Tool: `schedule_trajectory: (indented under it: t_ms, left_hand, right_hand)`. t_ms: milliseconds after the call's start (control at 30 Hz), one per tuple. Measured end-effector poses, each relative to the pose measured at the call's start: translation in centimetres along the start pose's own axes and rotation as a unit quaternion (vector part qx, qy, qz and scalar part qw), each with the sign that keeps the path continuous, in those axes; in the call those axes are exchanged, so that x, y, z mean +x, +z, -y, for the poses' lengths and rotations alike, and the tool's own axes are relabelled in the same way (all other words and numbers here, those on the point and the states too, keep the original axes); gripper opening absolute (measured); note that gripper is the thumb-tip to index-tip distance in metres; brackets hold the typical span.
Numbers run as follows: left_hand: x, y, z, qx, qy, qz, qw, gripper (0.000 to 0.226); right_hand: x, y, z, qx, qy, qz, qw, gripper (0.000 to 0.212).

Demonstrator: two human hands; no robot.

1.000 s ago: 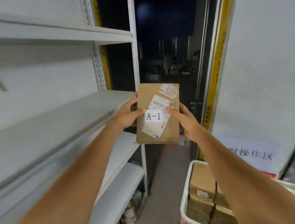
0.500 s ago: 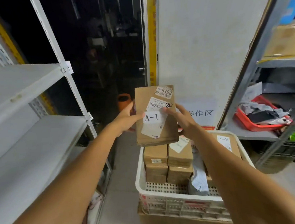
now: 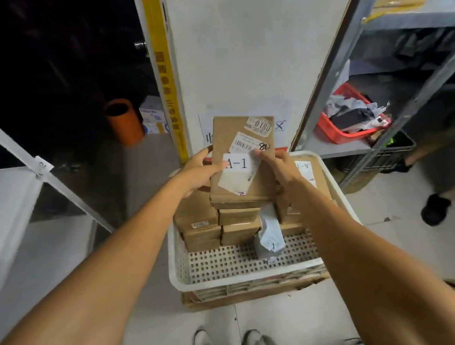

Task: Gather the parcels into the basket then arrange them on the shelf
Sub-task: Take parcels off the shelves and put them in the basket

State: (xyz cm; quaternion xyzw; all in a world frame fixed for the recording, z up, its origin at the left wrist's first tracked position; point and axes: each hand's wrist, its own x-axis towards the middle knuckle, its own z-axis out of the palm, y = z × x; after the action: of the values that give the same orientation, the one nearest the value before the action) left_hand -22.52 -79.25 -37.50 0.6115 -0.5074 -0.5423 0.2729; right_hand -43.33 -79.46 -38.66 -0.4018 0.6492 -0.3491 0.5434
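Both hands, left hand (image 3: 197, 172) and right hand (image 3: 280, 172), grip the box (image 3: 242, 190) marked A-1, which has swung away from the shelf (image 3: 8, 206) at left (labels facing up) to mid-frame above the basket (image 3: 245, 275), so shelving seems paused

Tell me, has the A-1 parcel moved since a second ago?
Yes. The A-1 parcel, held by the left hand and right hand, swung right from the white shelf to above the basket.

Held parcel (image 3: 243, 160) has swung over the basket (image 3: 245, 277).
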Motion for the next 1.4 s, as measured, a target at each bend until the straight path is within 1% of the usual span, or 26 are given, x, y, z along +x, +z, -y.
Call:
schedule_trajectory:
  t_ms: [33,133,167,233,300,400,500,567,600,667,700,800,867,1000,1100,1200,1233,1333,1400]
  left_hand:
    - [0.9,0.6,0.1,0.000,-0.007,0.005,1.000,0.058]
    - [3.6,2.6,0.4,0.009,-0.016,0.016,1.000,0.056]
    - [4.4,3.3,0.5,0.012,-0.020,0.016,1.000,0.056]
    - [6.0,4.6,0.7,0.012,-0.030,0.016,0.999,0.054]
    - [7.5,5.5,1.0,0.006,-0.044,0.012,0.999,0.051]
    - [9.1,5.8,2.0,0.005,-0.079,-0.004,0.997,0.051]
    - [10.3,5.3,3.4,-0.004,-0.115,-0.017,0.993,0.048]
    - [10.6,4.9,4.3,-0.006,-0.128,-0.034,0.991,0.044]
    - [10.7,4.7,4.6,-0.006,-0.133,-0.043,0.990,0.043]
    - [10.6,4.1,5.5,-0.008,-0.145,-0.064,0.987,0.044]
    - [10.5,3.7,6.0,-0.009,-0.152,-0.074,0.986,0.044]
    - [9.8,2.0,7.4,-0.006,-0.171,-0.099,0.980,0.042]
    - [9.2,0.7,8.0,-0.003,-0.172,-0.112,0.979,0.042]
    - [8.1,-1.7,9.7,0.008,-0.172,-0.153,0.973,0.044]
    - [7.9,-2.8,10.8,0.026,-0.157,-0.177,0.971,0.054]
    - [7.5,-2.4,11.0,0.052,-0.147,-0.175,0.972,0.071]
    - [7.5,-2.3,11.3,0.064,-0.139,-0.172,0.973,0.074]
    - [7.4,-2.1,11.7,0.102,-0.120,-0.160,0.974,0.072]
    - [7.4,-2.1,11.8,0.114,-0.116,-0.158,0.974,0.070]
  right_hand:
    - [0.5,-0.5,-0.3,0.000,0.006,-0.008,1.000,0.071]
    - [2.7,-2.1,-1.4,0.009,0.022,-0.009,1.000,0.028]
    - [3.4,-2.6,-1.7,0.011,0.025,-0.005,1.000,0.022]
    - [4.9,-3.4,-2.1,0.008,0.030,0.003,0.999,0.018]
    - [6.7,-3.9,-2.5,0.008,0.046,0.012,0.999,0.019]
    - [9.5,-3.8,-3.2,0.002,0.073,0.046,0.996,0.028]
    - [11.5,-2.9,-4.2,-0.008,0.101,0.079,0.992,0.022]
    - [12.7,-2.0,-4.9,-0.007,0.112,0.105,0.988,0.023]
    - [13.1,-1.4,-5.1,-0.011,0.114,0.116,0.987,0.029]
    - [13.8,-0.1,-5.3,-0.016,0.118,0.131,0.984,0.050]
    - [14.0,0.6,-5.3,-0.019,0.122,0.135,0.983,0.056]
    - [14.1,2.9,-5.1,-0.032,0.139,0.156,0.977,0.061]
    - [14.1,4.6,-5.2,-0.035,0.148,0.174,0.973,0.058]
    - [13.8,7.9,-5.7,-0.022,0.160,0.189,0.969,0.059]
    - [13.6,10.0,-6.3,-0.014,0.165,0.194,0.967,0.061]
    - [13.4,11.5,-7.3,-0.015,0.165,0.184,0.969,0.064]
    - [13.4,11.6,-7.5,-0.016,0.165,0.180,0.970,0.064]
    - [13.6,11.7,-7.8,-0.014,0.165,0.177,0.970,0.061]
    - [13.5,11.5,-7.5,-0.037,0.166,0.183,0.968,0.059]
